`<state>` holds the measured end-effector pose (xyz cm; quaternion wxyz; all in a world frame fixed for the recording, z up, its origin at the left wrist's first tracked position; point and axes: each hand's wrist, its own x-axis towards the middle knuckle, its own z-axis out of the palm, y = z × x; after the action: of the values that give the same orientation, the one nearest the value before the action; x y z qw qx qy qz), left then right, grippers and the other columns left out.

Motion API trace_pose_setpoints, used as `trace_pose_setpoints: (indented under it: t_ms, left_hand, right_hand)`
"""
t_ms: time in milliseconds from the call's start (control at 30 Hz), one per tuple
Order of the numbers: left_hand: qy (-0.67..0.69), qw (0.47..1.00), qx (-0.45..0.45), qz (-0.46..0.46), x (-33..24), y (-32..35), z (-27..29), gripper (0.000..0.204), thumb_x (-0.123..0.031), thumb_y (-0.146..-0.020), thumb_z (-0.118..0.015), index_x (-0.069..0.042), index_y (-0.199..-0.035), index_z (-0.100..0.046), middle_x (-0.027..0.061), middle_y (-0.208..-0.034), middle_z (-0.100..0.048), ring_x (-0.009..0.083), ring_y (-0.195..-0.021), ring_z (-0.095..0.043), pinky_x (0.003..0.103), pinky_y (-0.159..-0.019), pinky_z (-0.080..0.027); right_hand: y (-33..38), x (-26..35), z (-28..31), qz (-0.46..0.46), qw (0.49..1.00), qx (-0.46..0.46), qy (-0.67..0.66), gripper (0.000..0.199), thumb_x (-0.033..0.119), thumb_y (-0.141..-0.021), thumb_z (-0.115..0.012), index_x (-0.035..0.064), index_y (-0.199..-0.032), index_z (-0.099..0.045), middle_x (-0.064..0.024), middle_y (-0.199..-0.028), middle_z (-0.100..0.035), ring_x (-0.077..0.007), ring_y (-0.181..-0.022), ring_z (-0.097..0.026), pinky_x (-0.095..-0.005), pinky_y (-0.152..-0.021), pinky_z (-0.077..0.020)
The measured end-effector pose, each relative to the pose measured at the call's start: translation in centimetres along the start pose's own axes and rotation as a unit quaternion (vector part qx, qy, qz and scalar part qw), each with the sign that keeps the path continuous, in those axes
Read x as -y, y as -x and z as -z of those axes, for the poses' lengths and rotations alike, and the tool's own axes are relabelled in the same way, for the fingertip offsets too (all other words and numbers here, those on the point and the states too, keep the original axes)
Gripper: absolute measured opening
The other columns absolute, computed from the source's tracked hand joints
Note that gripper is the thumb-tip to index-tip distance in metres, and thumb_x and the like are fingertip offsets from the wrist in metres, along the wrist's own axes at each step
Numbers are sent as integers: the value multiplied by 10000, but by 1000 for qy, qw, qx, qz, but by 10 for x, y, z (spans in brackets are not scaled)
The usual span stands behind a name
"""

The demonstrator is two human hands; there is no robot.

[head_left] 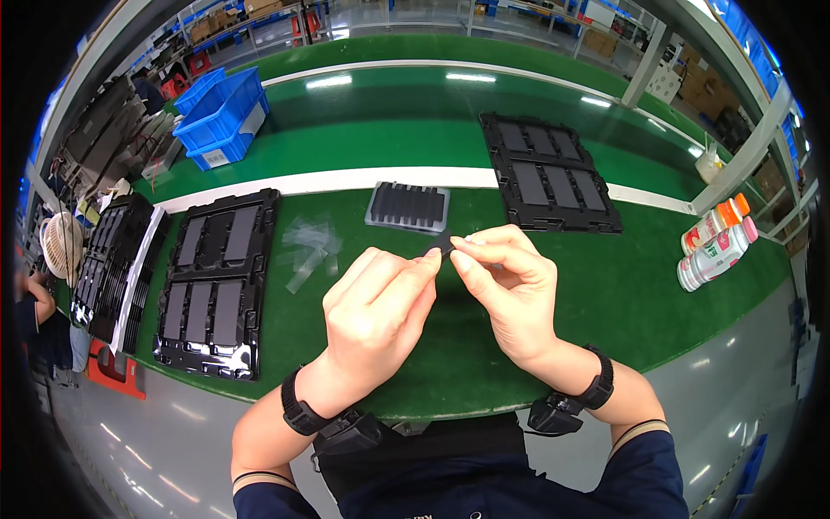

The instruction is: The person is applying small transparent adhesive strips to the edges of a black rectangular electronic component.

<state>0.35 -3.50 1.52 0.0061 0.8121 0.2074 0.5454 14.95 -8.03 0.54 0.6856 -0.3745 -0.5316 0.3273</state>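
My left hand [373, 316] and my right hand [517, 298] meet over the near middle of the table. Both pinch a small black piece [443, 242] between thumb and fingertips; the fingers cover much of it, so its kind is unclear. Just beyond lies a pale sheet [373, 216] with several black strips [410, 206] in a row. Left of my hands, thin clear film strips [309, 245] are scattered in a loose pile. A black tray [216, 271] with flat dark grey panels [201, 313] stands farther left. Another black tray [542, 162] with similar panels lies beyond my right hand.
A stack of black trays [108, 259] stands at the left table edge. Blue plastic bins [223, 112] sit at the far left. Two bottles [718, 253] lie near the right edge. A white strip [346, 180] crosses the green table [432, 363]. At far left, a person is partly visible.
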Motion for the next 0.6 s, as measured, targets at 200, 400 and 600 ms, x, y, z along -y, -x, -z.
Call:
trace_pose_setpoints:
  t_ms: [200,400,600]
  left_hand:
    - [-16,1000,-12,-13,3,-1,4,278,93,-605,-693,19,-870,-653,66,-681,-578,192,-571,-544,276,-489,-449]
    - [-48,998,-26,1,6,-1,8,236,94,-606,-711,11,-822,-664,74,-660,-580,193,-550,-549,274,-484,-436]
    - [23,997,-4,75,12,-1,13,238,75,-641,-707,-10,-862,-677,70,-665,-584,167,-561,-557,261,-482,-429]
  right_hand:
    - [-4,-2,-10,27,1000,-11,4,180,-46,-792,-636,4,-961,-671,-51,-955,-549,-114,-818,-597,-235,-743,-522]
    - [-11,-5,-19,70,995,-15,72,171,-59,-767,-642,0,-925,-674,-56,-934,-561,-121,-820,-605,-245,-750,-531]
    - [-18,6,-15,-100,991,-22,-84,203,90,-857,-595,-11,-1031,-625,-59,-881,-603,-110,-803,-591,-253,-741,-509]
